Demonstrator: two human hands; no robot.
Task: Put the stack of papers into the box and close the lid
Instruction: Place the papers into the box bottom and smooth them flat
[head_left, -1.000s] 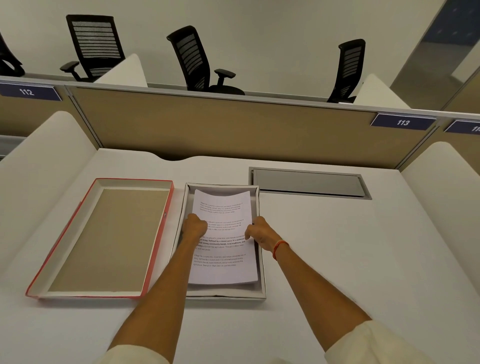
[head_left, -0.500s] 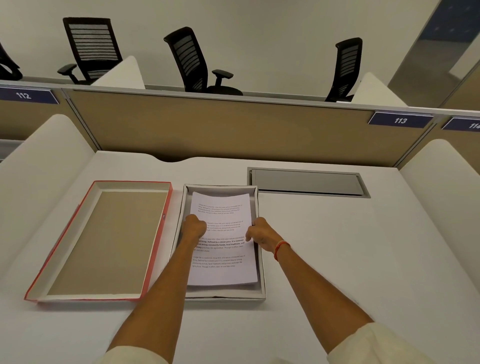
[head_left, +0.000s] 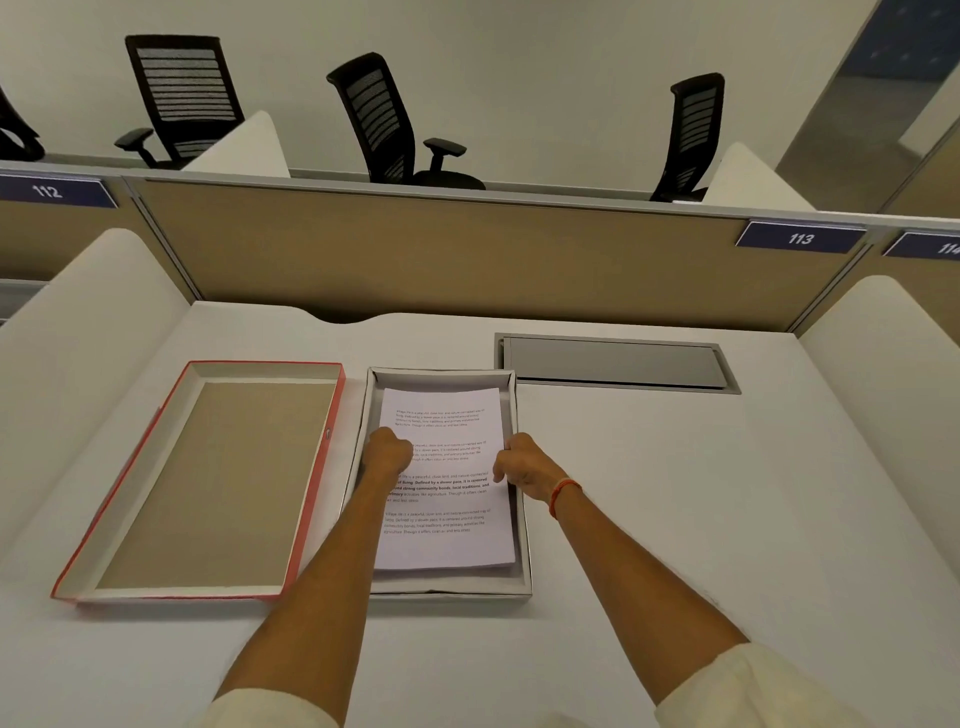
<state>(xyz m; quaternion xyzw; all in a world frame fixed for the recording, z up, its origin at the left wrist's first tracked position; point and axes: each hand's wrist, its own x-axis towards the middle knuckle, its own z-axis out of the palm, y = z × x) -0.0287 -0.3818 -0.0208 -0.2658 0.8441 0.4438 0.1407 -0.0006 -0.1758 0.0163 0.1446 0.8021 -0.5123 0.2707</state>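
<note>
A shallow grey box lies open on the white desk, in the middle. Inside it rests the stack of papers, printed text facing up and lying nearly flat. My left hand grips the stack's left edge and my right hand, with an orange band at the wrist, grips its right edge. Both hands sit inside the box walls. The lid, red outside and brown inside, lies upside down on the desk just left of the box.
A grey metal cable hatch is set into the desk behind and right of the box. A tan partition closes off the back, with white curved dividers on both sides. Black office chairs stand beyond the partition.
The far end of the stack, bowed upward before, has settled lower into the box. Both hands keep their hold on the sides and have shifted only slightly.
</note>
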